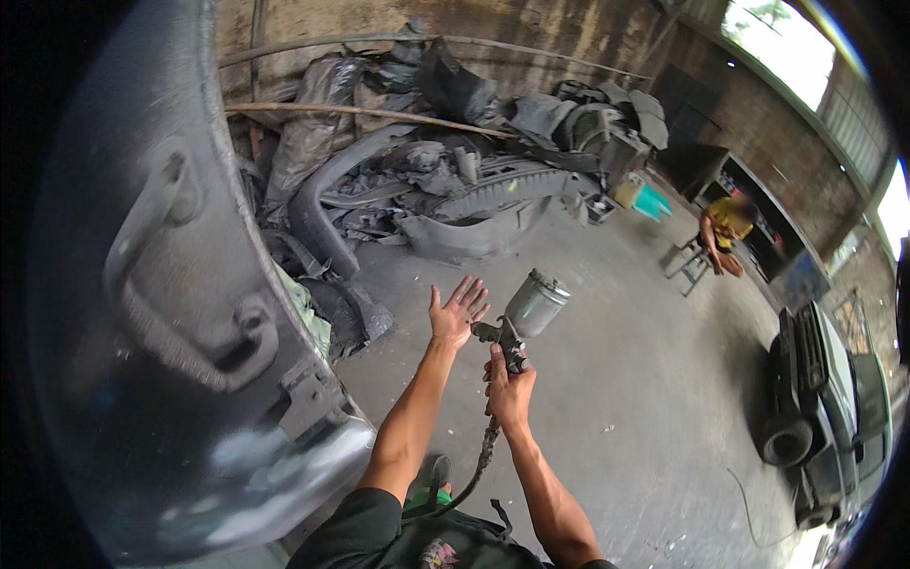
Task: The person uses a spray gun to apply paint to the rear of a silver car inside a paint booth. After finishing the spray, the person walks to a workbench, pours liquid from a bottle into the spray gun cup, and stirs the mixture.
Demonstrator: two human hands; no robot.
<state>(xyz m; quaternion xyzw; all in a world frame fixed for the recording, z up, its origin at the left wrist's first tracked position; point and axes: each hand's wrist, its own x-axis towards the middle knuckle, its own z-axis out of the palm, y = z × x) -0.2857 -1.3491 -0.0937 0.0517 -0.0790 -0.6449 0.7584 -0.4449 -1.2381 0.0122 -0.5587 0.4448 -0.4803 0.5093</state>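
My right hand (511,391) is wrapped round the handle of a spray gun (512,343), its thumb up along the back of the gun. On top of the gun sits a silver paint cup (537,302) with a lid, leaning to the right. A dark air hose (485,452) runs down from the handle toward my waist. My left hand (458,313) is held out in front of the gun's nozzle, palm up and fingers spread, with nothing in it. At the left stands a large grey car body panel (114,417), apart from both hands.
A heap of old bumpers (483,232) and dusty scrap lies against the far wall. A person (728,226) in yellow sits on a stool at the back right, near a shelf (773,223). A dark vehicle (834,417) stands at the right; a thin cable (749,512) lies on the floor.
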